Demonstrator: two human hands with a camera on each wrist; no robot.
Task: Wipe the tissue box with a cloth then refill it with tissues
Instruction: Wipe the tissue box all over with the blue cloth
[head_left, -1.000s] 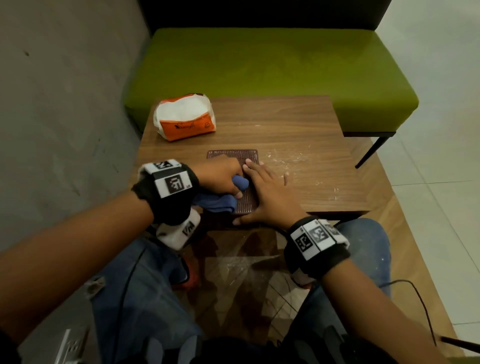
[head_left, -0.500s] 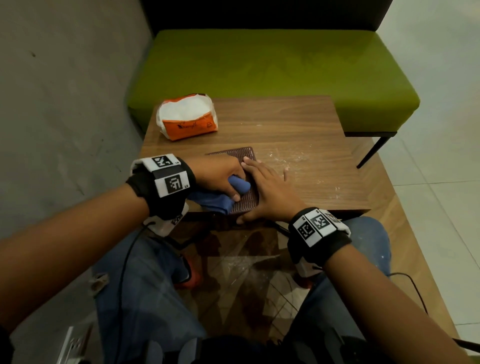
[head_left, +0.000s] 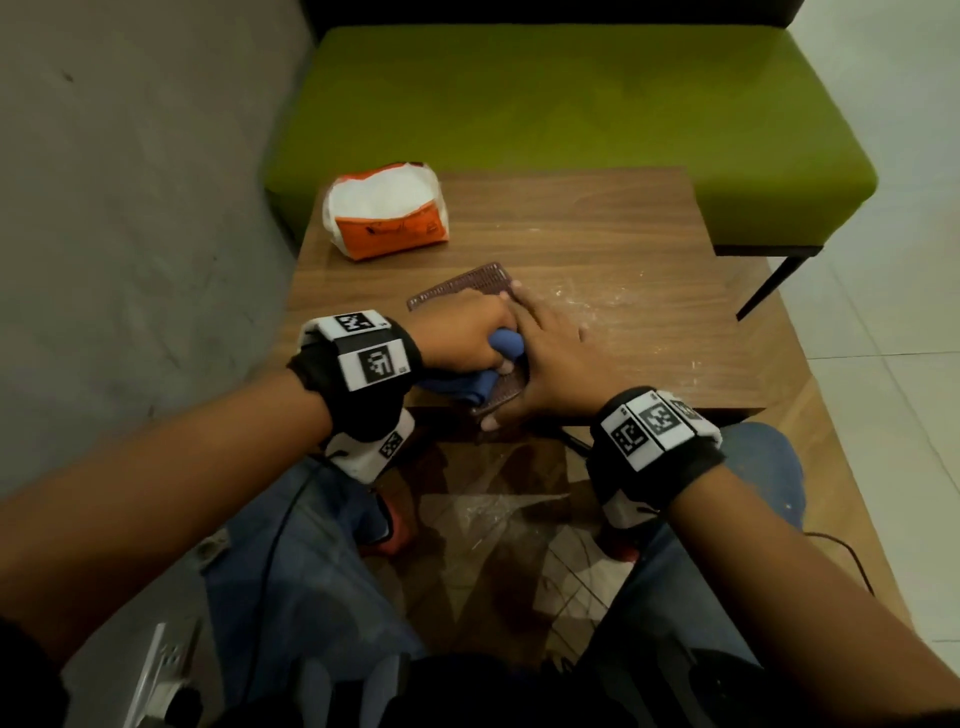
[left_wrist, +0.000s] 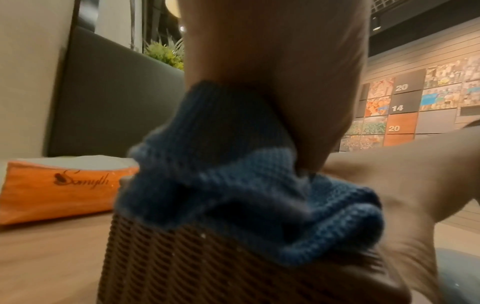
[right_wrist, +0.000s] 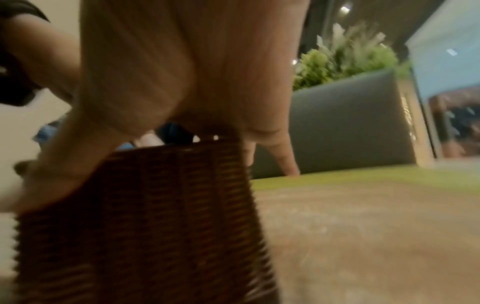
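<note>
A brown woven tissue box (head_left: 467, 283) (left_wrist: 207, 263) (right_wrist: 145, 216) lies on the wooden table (head_left: 597, 244) near its front edge. My left hand (head_left: 467, 332) grips a bunched blue cloth (head_left: 501, 345) (left_wrist: 233, 181) and presses it on the box's top. My right hand (head_left: 550, 358) (right_wrist: 182, 72) lies flat over the box's right side, fingers straight, thumb at the near edge. An orange and white tissue pack (head_left: 387, 213) (left_wrist: 57, 185) sits at the table's far left corner.
A green bench (head_left: 571, 104) stands behind the table, and a grey wall (head_left: 130, 208) runs along the left. White dust (head_left: 587, 301) speckles the tabletop right of the box. My knees in blue jeans (head_left: 291, 571) are below the table's front edge.
The left hand with the cloth has slid a little farther along the box's top. The box has turned slightly. The right hand stays flat on it.
</note>
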